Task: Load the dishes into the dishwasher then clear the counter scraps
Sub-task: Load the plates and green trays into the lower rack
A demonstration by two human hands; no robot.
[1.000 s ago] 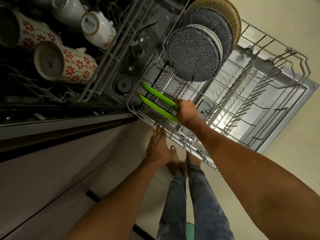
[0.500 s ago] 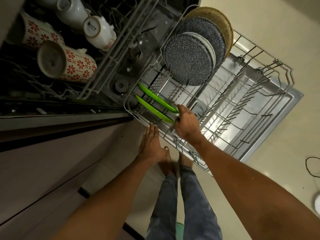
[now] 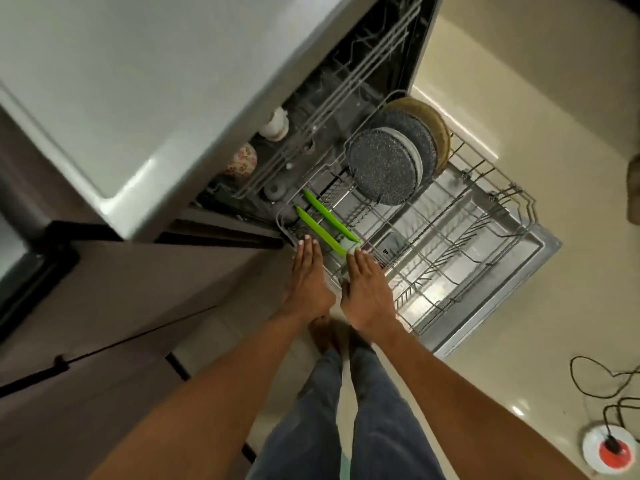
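The dishwasher's lower wire rack is pulled out over the open door. Two green plates stand on edge at its near left corner. Behind them stand speckled grey plates and a brown plate. My left hand hovers flat with fingers straight, its tips at the rack's front corner, holding nothing. Beside it my right hand is flat too, fingertips just short of the green plates' near end, empty. The upper rack shows a floral mug and a white cup, mostly hidden by the counter.
A white counter top fills the upper left, with dark cabinet fronts below. My bare feet and jeans stand by the rack's front edge. On the cream floor at the right lie a black cable and a white and red round plug base.
My right hand let go of the green plate and pulled back, opening flat. The view rose and pulled back, so the counter now hides most of the upper rack.
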